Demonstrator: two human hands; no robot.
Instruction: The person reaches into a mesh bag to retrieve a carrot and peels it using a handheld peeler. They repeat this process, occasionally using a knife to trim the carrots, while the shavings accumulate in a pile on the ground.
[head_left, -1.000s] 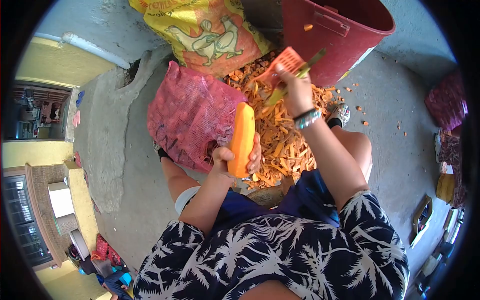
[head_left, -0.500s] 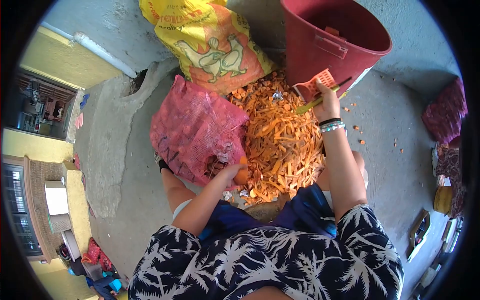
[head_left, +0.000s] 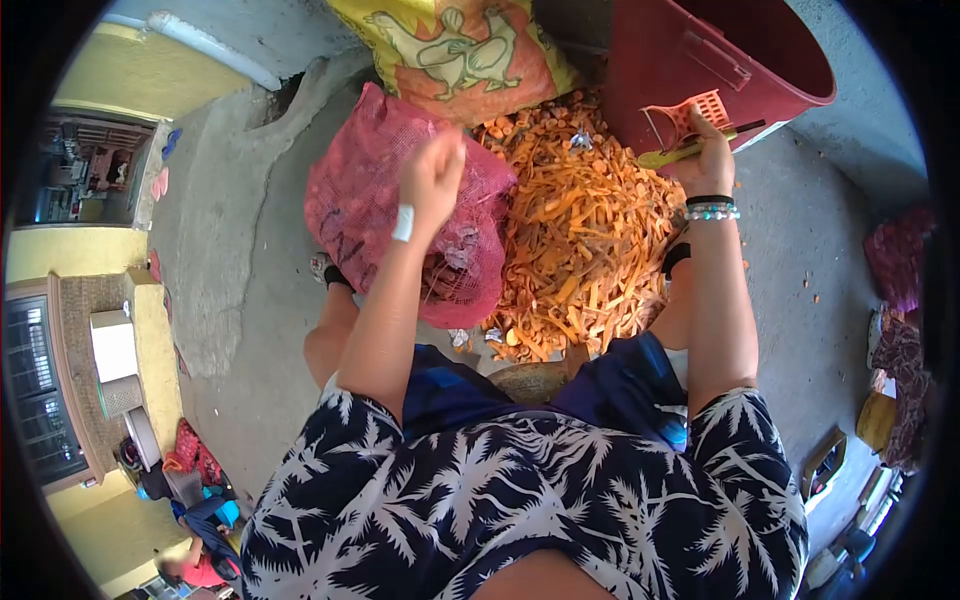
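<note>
My left hand (head_left: 433, 182) is raised over the pink mesh sack (head_left: 370, 190), its fingers curled together; whether anything is inside them I cannot make out. At the red bin's side, my right hand (head_left: 708, 160) grips an orange slotted peeler (head_left: 712, 108) and a yellow-green handled tool with a dark end (head_left: 668, 157). Between my legs lies a heap of orange peelings and carrot pieces (head_left: 575, 240). Through the torn opening of the mesh sack, brownish contents show.
The red bin (head_left: 660, 65) stands behind the heap, beside a yellow and orange printed sack (head_left: 460, 50). Another purplish mesh sack (head_left: 895, 255) lies far right. A person in red (head_left: 200, 568) is at the lower left.
My left hand has risen from the sack's opening, and the orange carrot it held is out of sight. My right hand has shifted slightly right with its tools. The view has tilted.
</note>
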